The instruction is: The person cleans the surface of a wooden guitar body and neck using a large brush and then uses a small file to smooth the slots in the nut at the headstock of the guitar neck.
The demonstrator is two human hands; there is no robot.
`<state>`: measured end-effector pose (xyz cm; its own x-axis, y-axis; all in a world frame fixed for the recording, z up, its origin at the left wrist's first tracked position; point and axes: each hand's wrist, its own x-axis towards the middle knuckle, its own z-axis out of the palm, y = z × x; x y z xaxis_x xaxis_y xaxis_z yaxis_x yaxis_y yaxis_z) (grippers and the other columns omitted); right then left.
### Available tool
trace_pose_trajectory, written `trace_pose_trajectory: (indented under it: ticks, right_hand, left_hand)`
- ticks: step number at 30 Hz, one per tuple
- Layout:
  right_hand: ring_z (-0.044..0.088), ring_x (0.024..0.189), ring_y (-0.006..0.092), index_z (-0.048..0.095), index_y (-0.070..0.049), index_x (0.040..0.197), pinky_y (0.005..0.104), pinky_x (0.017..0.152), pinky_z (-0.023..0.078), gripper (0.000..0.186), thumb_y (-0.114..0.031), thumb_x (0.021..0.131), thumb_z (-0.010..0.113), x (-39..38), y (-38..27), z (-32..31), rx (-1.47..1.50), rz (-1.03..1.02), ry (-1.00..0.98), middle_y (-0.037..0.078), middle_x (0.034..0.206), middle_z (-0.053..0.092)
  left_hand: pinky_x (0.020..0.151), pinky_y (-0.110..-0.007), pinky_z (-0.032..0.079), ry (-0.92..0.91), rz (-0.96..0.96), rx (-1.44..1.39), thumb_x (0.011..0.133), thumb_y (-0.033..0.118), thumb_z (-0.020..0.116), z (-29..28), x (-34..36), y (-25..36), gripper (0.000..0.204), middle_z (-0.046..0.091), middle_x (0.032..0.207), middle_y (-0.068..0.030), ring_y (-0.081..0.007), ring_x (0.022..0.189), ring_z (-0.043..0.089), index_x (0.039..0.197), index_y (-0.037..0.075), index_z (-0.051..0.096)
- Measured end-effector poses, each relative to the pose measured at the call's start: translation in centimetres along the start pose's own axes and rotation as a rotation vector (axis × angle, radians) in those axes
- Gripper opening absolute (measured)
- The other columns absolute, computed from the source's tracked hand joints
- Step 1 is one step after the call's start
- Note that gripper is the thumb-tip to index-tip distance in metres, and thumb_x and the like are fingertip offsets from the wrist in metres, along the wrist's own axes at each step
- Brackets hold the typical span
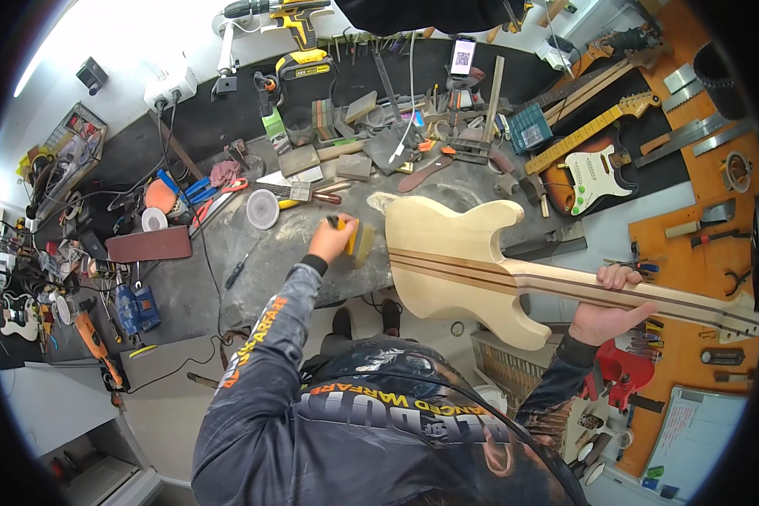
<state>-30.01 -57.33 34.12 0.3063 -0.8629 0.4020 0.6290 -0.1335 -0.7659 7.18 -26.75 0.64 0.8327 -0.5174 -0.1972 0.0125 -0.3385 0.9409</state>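
My left hand grips a wide brush with a yellow handle, slightly blurred, low over the dusty dark bench just left of an unpainted pale wooden guitar body with dark stripes down its middle. My right hand is wrapped round the guitar's striped neck, which runs out to a pale headstock at the far right. Pale dust lies on the bench beside the brush and the body. A screwdriver rests on the bench to the left of my left hand.
Tools, blocks and cables crowd the back of the bench. A sunburst electric guitar lies back right. A red sanding block and blue power tool sit left. Hand tools hang on an orange board. My feet show below the bench edge.
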Motion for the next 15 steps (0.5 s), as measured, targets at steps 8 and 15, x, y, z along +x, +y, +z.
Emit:
trace_pose_trajectory:
  ticks: [8,15]
  right_hand:
    - [0.057,0.104,0.0232,0.051,-0.001,0.131,0.0408,0.101,0.047,0.081,-0.076,0.101,0.062,-2.2,1.4,9.2,-0.114,-0.107,-0.021,0.010,0.111,0.053]
    - [0.071,0.095,0.0279,0.049,-0.004,0.126,0.0448,0.087,0.060,0.047,-0.031,0.102,0.079,0.1,3.9,16.6,-0.190,-0.288,-0.751,0.014,0.109,0.060]
  left_hand:
    - [0.085,-0.038,0.060,0.230,0.130,0.173,0.103,0.021,0.072,-6.1,-9.5,4.0,0.021,0.082,0.104,-0.0152,-0.0267,0.094,0.080,0.114,0.005,0.080]
    - [0.075,-0.026,0.057,0.211,0.203,-0.519,0.110,0.020,0.062,-11.7,-11.8,19.2,0.023,0.081,0.113,-0.0130,-0.0132,0.090,0.073,0.116,0.001,0.074]
